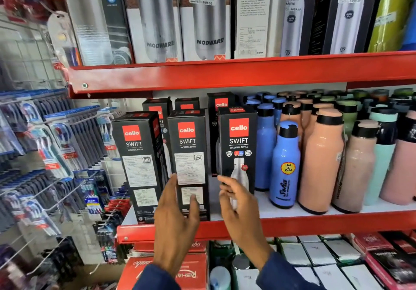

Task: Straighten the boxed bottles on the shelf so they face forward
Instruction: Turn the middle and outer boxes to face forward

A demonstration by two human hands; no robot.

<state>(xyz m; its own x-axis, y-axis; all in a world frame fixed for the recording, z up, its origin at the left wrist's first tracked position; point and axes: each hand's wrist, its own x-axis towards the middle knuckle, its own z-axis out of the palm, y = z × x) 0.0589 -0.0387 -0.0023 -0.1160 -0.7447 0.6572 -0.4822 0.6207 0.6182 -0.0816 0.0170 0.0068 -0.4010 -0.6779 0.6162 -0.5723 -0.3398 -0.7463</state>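
A: Head view, the only one. Three black Cello Swift boxes stand in the front row at the left end of the middle shelf [315,223]. Left box [138,166] is skewed, its corner toward us, text panel and a side face both showing. Middle box [190,161] is squarer but shows its text panel. Right box [238,152] shows its bottle picture: already front-on, by my reading.

B: Hands?

A: Both raised before the row, fingers spread, nothing pinched. Left hand [177,220] brackets the middle box low down: thumb at its left edge, in the gap beside the left box, fingers across the lower front. Contact likely, but blur stops me calling it a firm hold. Right hand [238,211] is in front of the right box's lower half, fingers loosely curled; touching or just clear, I cannot tell.

B: Why low on the box?

A: My guess: tall narrow cartons tip if pushed near the top; a low grip lets one pivot on its base.

B: Neighbours?

A: More Swift boxes [186,104] behind. Loose blue and peach bottles [322,161] stand just right of the right box, so little room to swing that way. Toothbrush packs [56,145] hang on a rack to the left, apart from the shelf.

B: Progress?

A: Early: two of three front boxes look unturned.
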